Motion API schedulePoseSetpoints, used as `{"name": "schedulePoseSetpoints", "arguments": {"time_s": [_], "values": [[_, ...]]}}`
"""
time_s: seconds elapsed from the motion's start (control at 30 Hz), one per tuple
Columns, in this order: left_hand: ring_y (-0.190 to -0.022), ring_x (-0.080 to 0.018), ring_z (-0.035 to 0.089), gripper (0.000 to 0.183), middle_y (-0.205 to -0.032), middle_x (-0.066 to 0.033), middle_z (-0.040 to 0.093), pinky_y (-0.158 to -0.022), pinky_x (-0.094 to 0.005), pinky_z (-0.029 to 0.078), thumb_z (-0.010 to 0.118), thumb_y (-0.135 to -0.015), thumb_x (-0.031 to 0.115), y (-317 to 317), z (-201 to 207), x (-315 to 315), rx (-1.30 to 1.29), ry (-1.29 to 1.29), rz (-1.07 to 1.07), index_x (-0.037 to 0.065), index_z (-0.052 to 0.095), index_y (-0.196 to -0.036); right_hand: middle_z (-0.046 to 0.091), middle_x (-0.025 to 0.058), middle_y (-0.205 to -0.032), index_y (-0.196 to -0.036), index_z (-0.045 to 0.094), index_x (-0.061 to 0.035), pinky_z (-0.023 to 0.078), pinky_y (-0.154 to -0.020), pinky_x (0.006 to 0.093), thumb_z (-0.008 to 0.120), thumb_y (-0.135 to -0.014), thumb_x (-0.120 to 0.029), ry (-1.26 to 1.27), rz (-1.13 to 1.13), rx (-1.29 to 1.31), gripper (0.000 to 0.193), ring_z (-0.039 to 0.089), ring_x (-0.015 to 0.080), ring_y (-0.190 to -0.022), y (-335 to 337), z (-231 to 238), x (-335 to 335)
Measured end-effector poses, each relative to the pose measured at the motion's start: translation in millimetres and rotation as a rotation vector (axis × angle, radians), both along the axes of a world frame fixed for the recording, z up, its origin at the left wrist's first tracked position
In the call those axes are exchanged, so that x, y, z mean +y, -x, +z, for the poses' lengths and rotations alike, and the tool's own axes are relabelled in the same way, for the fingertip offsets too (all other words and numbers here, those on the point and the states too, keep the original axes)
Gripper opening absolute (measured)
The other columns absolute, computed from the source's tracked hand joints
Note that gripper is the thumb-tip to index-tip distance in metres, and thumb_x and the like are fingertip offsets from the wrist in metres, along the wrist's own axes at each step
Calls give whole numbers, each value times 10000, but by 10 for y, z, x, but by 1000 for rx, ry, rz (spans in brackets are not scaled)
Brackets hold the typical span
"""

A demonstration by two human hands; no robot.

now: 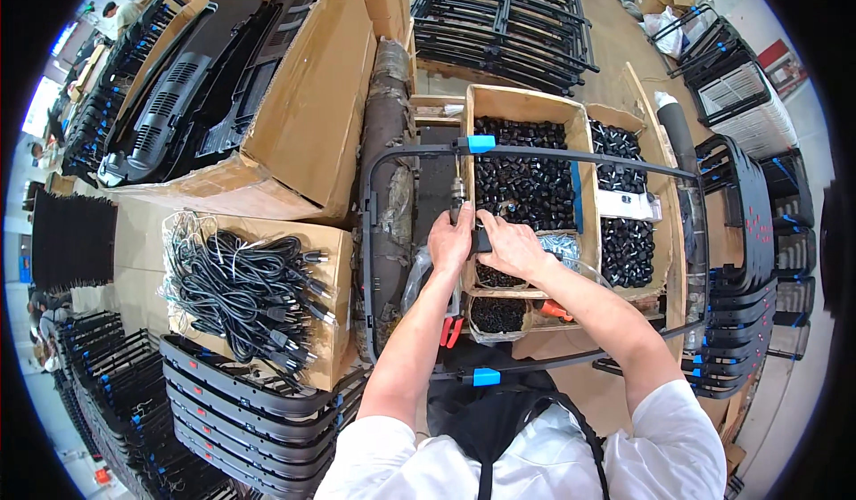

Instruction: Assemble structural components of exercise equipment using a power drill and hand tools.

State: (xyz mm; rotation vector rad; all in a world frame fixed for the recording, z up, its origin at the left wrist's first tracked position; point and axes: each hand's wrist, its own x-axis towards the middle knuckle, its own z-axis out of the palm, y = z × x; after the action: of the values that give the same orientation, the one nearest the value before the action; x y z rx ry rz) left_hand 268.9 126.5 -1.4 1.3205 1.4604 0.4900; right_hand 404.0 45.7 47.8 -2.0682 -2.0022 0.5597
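Note:
A black rectangular frame [571, 154] with rounded corners lies across the wooden bins in front of me. Pieces of blue tape [481, 143] wrap its far and near bars. Between the bars, my left hand [451, 241] is closed around the body of a power screwdriver [457, 190]. Its metal nose and thin bit point away from me, up to the far bar beside the blue tape; whether the tip sits in a screw is too small to tell. My right hand [510, 247] closes on the tool's dark rear part from the right.
A wooden divided box [526, 94] holds many small black parts [526, 170]. Left stand a carton [312, 99] of black plastic housings and bundled black power cords [259, 286]. Stacked frames lie near left [241, 411], at the right [740, 322] and at the far side [499, 19].

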Motion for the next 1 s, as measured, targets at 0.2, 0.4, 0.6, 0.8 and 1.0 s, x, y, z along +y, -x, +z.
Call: {"name": "schedulePoseSetpoints", "arguments": {"time_s": [0.2, 0.4, 0.6, 0.8, 1.0], "values": [[-1070, -460, 705, 666, -1091, -281, 744, -938, -515, 529, 615, -987, 620, -57, -48, 40, 103, -88, -28, -35, 708, -1063, 730, 274, -1041, -1384, 450, 25, 617, -797, 516, 831, -777, -248, 6, -2, 31, 767, 740, 450, -919, -64, -109, 2], [-1144, -484, 684, 670, -1180, -312, 717, -989, -539, 520, 588, -1002, 592, -165, 64, 85, 242, -79, -89, -44, 633, -1207, 692, 306, -1256, -1504, 354, 18, 602, -893, 510, 840, -794, -289, -14, -22, 120, 913, 718, 458, -1071, -169, -255, -2], [-1160, -500, 677, 701, -1196, -326, 711, -1001, -549, 519, 568, -1009, 607, -219, 153, 121, 271, -79, -123, -40, 590, -1278, 674, 313, -1289, -1576, 285, 10, 593, -892, 521, 832, -825, -423, -34, -6, 192, 1025, 720, 457, -1055, -262, -324, 13], [-1167, -508, 673, 737, -1205, -341, 706, -1017, -552, 509, 552, -1010, 627, -224, 99, 172, 298, -93, -132, -43, 558, -1318, 663, 288, -1331, -1563, 303, -31, 592, -912, 512, 813, -849, -426, 118, -35, 210, 963, 702, 461, -1111, -254, -267, 103], [-1198, -491, 669, 761, -1225, -348, 699, -1039, -541, 504, 575, -994, 631, -259, 114, 206, 316, -64, -118, -40, 529, -1351, 598, 201, -1320, -1386, 510, -20, 565, -953, 491, 801, -867, -308, 83, 66, 149, 661, 639, 424, -1211, -223, -278, 151]]}}
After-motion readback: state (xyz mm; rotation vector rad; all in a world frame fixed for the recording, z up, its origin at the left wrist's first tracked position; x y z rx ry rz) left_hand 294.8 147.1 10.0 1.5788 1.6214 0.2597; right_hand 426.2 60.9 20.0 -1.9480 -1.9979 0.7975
